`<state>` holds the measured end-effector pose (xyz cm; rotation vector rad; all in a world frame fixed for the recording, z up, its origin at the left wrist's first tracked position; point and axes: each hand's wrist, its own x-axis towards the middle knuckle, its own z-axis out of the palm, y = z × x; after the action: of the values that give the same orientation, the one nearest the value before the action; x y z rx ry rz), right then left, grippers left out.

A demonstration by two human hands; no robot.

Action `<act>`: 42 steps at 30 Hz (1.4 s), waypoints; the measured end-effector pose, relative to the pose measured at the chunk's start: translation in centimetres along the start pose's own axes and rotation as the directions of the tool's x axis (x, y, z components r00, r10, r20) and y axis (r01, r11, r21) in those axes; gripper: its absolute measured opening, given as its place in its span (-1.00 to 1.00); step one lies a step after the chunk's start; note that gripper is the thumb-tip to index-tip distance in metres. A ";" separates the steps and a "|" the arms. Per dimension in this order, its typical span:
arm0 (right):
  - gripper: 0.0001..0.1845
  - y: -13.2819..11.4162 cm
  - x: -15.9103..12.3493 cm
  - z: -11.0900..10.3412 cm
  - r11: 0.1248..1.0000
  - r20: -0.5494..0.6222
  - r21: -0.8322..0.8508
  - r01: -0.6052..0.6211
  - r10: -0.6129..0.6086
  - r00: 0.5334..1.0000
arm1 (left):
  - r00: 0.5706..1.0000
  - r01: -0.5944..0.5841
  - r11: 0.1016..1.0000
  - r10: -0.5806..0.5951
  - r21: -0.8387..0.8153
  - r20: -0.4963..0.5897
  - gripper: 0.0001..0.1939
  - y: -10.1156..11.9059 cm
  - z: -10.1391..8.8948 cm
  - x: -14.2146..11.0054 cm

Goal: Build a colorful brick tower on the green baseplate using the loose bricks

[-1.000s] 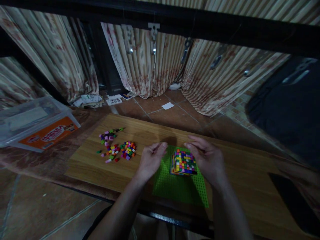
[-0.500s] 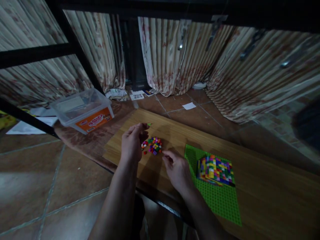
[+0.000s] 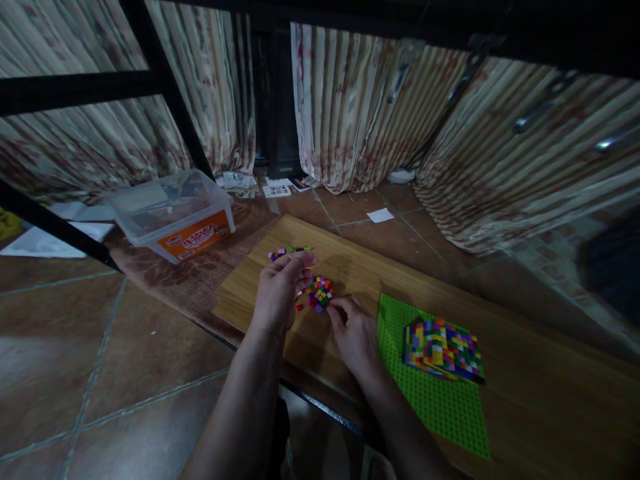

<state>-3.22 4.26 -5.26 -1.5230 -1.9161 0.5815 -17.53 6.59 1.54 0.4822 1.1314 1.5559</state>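
Reaching over the table (image 3: 310, 347) in the head view, both bare hands are set about the pile (image 3: 320, 295) of small coloured blocks. The left hand (image 3: 280, 287) hangs at the pile's left, fingers curled toward the thumb, hiding part of what lies beyond; whether its grip contains a block cannot be told. The right hand (image 3: 354, 333) is low at the pile's right edge, thumb and finger brought close together; whether this grip pinches a block is likewise too small and dim to tell. One hand on either side presumably allows single blocks to be picked without spreading the rest. A red block (image 3: 299, 307) lies just left of the pile, and a scatter (image 3: 287, 252) of further blocks lies behind the left hand.

Well to the right of the pile, the stack (image 3: 443, 350) stands on the green baseplate (image 3: 435, 407), whose studs probably keep it from sliding; bare studs show on its near side. The gap between stack and pile seems to keep loose pieces apart from joined ones. Beyond the table's left end, the tub (image 3: 175, 200) rests on a brown cloth (image 3: 175, 280), presumably clear of the forearms.
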 end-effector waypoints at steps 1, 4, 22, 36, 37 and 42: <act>-0.82 -0.2 -0.1 -0.4 0.997 -0.005 0.080 -0.019 0.019 1.000 | 1.000 0.005 1.000 -0.005 0.014 0.006 -0.75 -0.1 0.1 0.0; -0.82 -1.3 -0.3 -2.5 0.957 -0.036 0.288 -0.040 0.053 0.998 | 0.999 0.019 0.999 -0.020 0.036 0.027 -0.73 -0.3 0.5 -0.2; -0.81 6.2 -1.8 -16.2 0.886 -0.174 0.430 -0.174 0.271 0.947 | 0.834 -0.260 0.846 -0.045 0.465 0.549 -0.63 -9.3 7.3 -5.2; -0.84 7.9 -1.8 -15.2 0.800 -0.035 0.564 -0.205 0.272 0.962 | 0.765 -0.376 0.816 0.006 0.439 0.645 -0.73 -10.4 9.1 -5.5; -0.84 7.8 -1.9 -15.2 0.798 -0.037 0.566 -0.207 0.276 0.961 | 0.765 -0.373 0.817 0.003 0.440 0.643 -0.73 -10.4 9.1 -5.5; -0.78 7.5 -1.8 -15.0 0.721 0.005 0.634 -0.280 0.359 0.933 | 0.783 -0.348 0.820 -0.012 0.454 0.622 -0.74 -10.6 9.0 -5.7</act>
<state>12.76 3.73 0.00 -1.3884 -1.1718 1.1281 -3.06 4.48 -1.91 1.4145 1.0169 1.0571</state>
